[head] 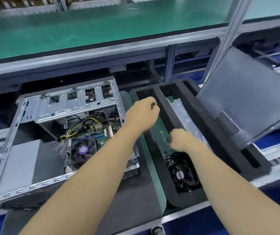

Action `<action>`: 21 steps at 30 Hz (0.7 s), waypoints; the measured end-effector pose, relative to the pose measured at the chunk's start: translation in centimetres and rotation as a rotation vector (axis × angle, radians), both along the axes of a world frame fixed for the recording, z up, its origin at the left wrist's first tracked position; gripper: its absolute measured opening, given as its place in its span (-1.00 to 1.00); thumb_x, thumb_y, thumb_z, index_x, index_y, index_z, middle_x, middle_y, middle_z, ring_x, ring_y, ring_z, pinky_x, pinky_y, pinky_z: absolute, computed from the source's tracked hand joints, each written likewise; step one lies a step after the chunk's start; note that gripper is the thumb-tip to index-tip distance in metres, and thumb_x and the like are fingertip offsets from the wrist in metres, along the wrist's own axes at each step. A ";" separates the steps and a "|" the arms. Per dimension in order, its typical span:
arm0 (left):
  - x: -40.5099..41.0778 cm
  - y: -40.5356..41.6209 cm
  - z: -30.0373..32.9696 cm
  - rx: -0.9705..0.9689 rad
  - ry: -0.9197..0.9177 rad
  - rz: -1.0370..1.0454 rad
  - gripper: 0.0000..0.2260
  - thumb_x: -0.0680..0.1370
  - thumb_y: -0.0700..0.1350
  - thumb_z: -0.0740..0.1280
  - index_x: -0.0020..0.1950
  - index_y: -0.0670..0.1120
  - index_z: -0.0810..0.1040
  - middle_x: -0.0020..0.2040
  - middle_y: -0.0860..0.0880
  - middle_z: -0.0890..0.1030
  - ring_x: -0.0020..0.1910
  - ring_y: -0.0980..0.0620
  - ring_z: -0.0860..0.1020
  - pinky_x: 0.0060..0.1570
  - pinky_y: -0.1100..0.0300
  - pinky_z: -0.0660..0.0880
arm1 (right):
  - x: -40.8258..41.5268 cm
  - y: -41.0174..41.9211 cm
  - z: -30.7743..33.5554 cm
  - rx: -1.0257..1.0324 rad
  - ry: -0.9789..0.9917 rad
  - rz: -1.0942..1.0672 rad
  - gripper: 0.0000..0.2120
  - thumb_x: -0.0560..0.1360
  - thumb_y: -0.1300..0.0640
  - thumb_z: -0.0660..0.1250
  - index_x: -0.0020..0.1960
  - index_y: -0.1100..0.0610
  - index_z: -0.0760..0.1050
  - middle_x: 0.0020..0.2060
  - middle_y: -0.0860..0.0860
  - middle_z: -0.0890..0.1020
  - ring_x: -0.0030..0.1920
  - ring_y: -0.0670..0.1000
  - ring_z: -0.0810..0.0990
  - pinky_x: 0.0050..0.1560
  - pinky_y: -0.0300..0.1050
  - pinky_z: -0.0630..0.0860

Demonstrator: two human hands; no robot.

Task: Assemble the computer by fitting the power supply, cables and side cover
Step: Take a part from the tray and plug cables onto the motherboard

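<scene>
My left hand (141, 114) and right hand (178, 139) hover curled over the foam tray (208, 119); whether they pinch anything, I cannot tell. At two o'clock leans the side cover (247, 99): thin, stiff, probably light. I'd grip its long edges.

Open case (34, 133) top unobstructed, cables (78, 128) crowd inside, side cover (247, 99) leans over foam tray (208, 126)

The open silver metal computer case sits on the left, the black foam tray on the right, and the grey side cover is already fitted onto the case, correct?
Not quite. The head view shows the grey side cover off the case, leaning tilted at the far right of the black foam tray. The open silver metal computer case is on the left, its interior exposed.
</scene>
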State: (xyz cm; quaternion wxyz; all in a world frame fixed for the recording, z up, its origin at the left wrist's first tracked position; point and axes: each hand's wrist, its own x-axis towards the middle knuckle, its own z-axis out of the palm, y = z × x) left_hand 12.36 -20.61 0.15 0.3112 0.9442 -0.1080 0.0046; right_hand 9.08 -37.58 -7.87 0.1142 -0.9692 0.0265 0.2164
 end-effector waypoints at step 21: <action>-2.3 1.7 -1.7 0.194 -0.153 -0.085 -0.75 0.62 -0.09 0.17 0.23 -0.03 0.57 0.04 0.00 0.63 0.04 -0.10 0.50 0.13 -0.04 0.44 | -5.4 0.7 -6.8 -0.583 0.208 0.356 -0.60 0.46 0.09 0.45 0.26 0.02 0.46 0.21 0.06 0.54 0.28 0.14 0.44 0.36 0.24 0.12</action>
